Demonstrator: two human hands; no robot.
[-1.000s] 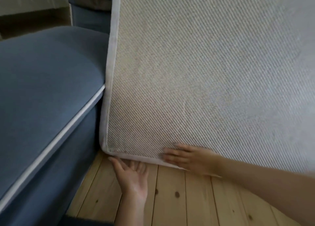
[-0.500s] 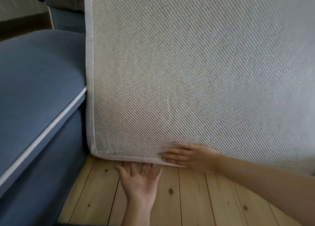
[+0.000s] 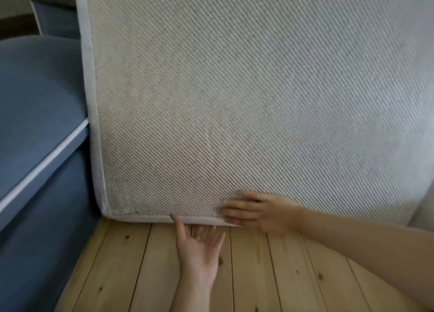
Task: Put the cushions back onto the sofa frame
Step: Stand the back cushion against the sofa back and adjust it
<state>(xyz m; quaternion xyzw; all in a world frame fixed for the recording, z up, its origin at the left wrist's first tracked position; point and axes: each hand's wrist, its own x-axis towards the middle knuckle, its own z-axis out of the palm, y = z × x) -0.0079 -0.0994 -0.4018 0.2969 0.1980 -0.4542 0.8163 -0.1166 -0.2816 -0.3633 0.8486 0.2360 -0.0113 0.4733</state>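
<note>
**A:** Where's the cushion point(image 3: 234, 100)?

**B:** It stands on edge, nearly upright and filling most of the view. Its woven beige face is turned toward the person, and a pale border point(image 3: 90, 100) runs down its left side and along the bottom.

**A:** And the hands?

**B:** The right hand point(image 3: 256, 214) lies flat against the cushion's face, just above the bottom border. Its fingers are straight and point left. It presses on the fabric and grasps nothing.

**A:** The left one?

**B:** The left hand point(image 3: 199, 248) sits below and slightly left of the right, palm up, with its fingers loosely spread. Its leftmost digit touches the bottom border. The other fingertips reach toward the underside of that edge, but I cannot tell whether they touch it. Nothing is gripped, so both hands are released.

**A:** Is the cushion resting on anything?

**B:** Under the left hand is a wooden plank floor point(image 3: 281, 276). I cannot tell whether the cushion's bottom edge sits on it or hangs just above.

**A:** What's farther left of the hands?

**B:** A blue sofa point(image 3: 35, 100) with white piping point(image 3: 47, 156) along its seat. The cushion's left border stands right against it, and its lower corner comes down beside the sofa's front.
</note>
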